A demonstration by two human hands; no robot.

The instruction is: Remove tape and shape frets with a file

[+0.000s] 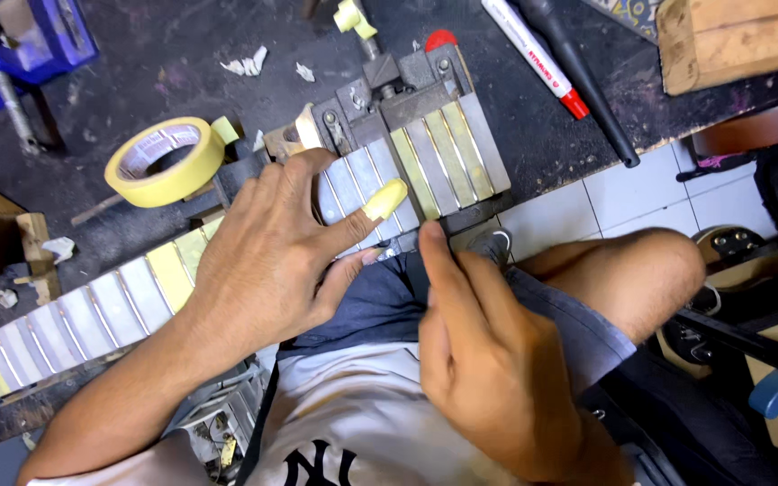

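tape roll point(166, 160) left of vise point(411, 121), marker point(536, 56) right

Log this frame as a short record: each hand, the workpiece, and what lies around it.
left hand: flat on the fretboard, yellow tape on one fingertip
right hand: thumb at the fretboard's near edge, holds nothing
fretboard: long, taped between frets, clamped at its far end
clamp: grey metal, on the bench
tape roll: yellow, left of the clamp
marker: white, red cap
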